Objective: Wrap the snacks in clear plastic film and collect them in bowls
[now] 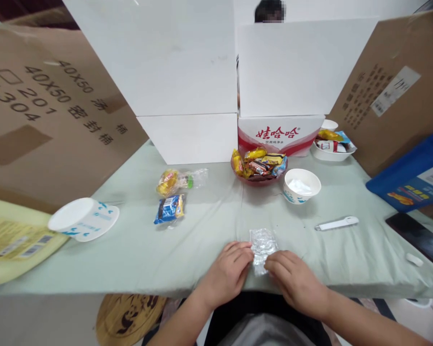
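A small, crinkled clear plastic bag (pixel 263 245) lies flat on the green tablecloth, near the front edge. My left hand (pixel 233 269) is at its left edge, fingers closed together and curled onto the plastic. From the other side, my right hand (pixel 292 276) grips the right edge with bent fingers; its thumb is hidden. Beyond my hands stands a paper bowl (pixel 302 185) with white, crumpled material inside. Left of it is a reddish bowl (pixel 259 181) heaped with wrapped snacks. A white utility knife (pixel 337 223) rests to the right of my right hand.
Farther left are a blue snack packet (pixel 170 209), a yellow-wrapped snack (pixel 168 182) and a tipped paper bowl (pixel 82 218). A phone (pixel 418 238) and blue bottle (pixel 411 173) are at right. White boxes (pixel 195 139) wall off the back; a person's head shows above them.
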`<state>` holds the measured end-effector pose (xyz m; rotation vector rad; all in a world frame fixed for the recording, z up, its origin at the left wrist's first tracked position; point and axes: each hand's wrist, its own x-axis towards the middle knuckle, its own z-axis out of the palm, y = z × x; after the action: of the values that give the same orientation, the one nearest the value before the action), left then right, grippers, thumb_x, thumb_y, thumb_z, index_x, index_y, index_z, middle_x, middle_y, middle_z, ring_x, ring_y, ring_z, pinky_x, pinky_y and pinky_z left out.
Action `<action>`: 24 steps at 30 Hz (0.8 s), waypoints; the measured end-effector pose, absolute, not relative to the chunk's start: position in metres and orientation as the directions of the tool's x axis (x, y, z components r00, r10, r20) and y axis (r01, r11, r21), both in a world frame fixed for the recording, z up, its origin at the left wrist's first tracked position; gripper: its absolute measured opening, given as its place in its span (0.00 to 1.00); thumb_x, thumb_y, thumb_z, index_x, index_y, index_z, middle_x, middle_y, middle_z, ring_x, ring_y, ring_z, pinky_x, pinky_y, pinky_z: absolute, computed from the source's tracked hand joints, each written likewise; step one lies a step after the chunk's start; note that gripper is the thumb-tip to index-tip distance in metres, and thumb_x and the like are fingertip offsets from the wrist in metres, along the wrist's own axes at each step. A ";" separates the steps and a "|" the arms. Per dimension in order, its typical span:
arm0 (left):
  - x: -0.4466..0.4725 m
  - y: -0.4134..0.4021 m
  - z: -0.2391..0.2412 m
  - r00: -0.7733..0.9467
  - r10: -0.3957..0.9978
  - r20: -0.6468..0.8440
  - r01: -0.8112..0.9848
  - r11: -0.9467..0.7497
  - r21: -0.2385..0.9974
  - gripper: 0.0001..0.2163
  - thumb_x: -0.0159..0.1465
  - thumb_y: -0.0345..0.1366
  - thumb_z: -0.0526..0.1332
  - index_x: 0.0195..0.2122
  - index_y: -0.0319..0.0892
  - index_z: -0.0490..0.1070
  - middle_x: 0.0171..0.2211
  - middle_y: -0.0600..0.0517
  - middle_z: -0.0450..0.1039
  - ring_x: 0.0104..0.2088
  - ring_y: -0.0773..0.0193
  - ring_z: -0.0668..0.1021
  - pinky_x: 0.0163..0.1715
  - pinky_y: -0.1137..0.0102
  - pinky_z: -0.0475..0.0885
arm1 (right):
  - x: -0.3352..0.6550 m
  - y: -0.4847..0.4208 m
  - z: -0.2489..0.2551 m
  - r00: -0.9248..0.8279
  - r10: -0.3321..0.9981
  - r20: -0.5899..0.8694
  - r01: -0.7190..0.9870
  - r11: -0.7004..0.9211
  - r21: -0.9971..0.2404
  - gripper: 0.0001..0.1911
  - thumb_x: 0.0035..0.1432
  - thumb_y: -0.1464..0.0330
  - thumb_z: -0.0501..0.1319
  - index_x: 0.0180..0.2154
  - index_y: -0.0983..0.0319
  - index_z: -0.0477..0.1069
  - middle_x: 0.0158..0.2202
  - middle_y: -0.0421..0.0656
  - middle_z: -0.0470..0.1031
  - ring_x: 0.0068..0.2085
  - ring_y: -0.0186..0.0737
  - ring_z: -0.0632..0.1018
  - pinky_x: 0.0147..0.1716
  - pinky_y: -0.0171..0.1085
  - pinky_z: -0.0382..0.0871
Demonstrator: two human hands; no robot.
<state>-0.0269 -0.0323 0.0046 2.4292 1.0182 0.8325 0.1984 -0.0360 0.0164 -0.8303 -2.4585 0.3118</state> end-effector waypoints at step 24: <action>-0.025 -0.029 0.009 0.545 0.775 0.320 0.582 -0.625 0.520 0.13 0.62 0.25 0.55 0.46 0.43 0.71 0.42 0.46 0.72 0.50 0.56 0.72 0.52 0.56 0.70 | 0.181 0.026 0.016 -0.473 0.730 0.493 0.749 0.628 -0.212 0.12 0.62 0.76 0.52 0.45 0.64 0.70 0.45 0.50 0.70 0.45 0.46 0.68 0.45 0.43 0.63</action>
<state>-0.0254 -0.0292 0.0091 2.4330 1.1144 0.7580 0.1806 0.0258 0.0159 -1.1564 -2.3013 -0.0446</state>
